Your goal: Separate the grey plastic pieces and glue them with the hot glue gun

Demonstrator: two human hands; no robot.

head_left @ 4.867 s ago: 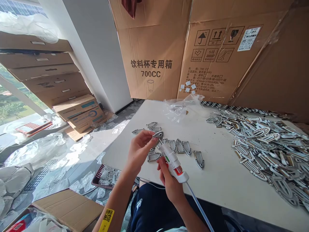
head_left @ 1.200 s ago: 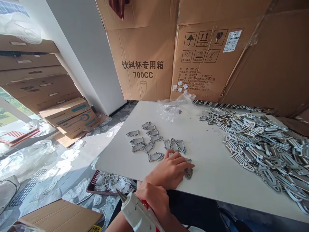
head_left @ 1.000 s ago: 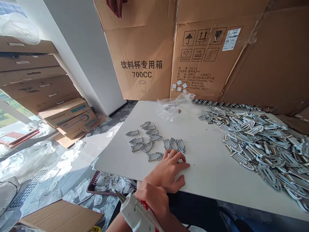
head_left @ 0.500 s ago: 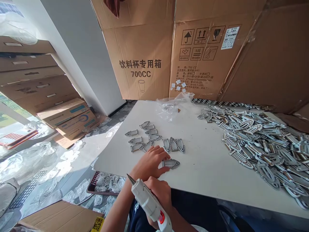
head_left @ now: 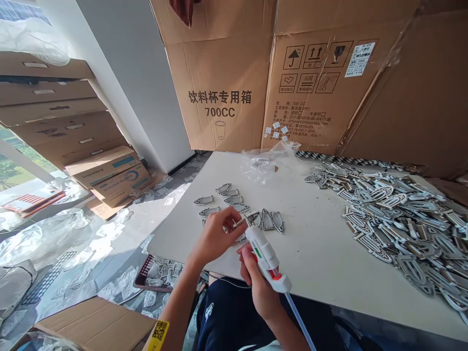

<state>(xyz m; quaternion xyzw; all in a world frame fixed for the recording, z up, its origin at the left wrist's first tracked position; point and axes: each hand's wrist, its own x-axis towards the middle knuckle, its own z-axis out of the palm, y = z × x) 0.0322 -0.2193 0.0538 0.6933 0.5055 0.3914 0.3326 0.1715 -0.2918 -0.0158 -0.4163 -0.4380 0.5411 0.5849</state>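
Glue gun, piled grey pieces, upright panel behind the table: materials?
Glue gun: probably moulded plastic; smooth, opaque white shell. Piled grey pieces: metal or painted plastic, unclear; dull silvery grey surfaces. Upright panel: likely cardboard, matte; brown, creased, box printing.

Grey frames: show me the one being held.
The frame pinched in the left hand, in front of the glue gun; no other frame is in either hand.
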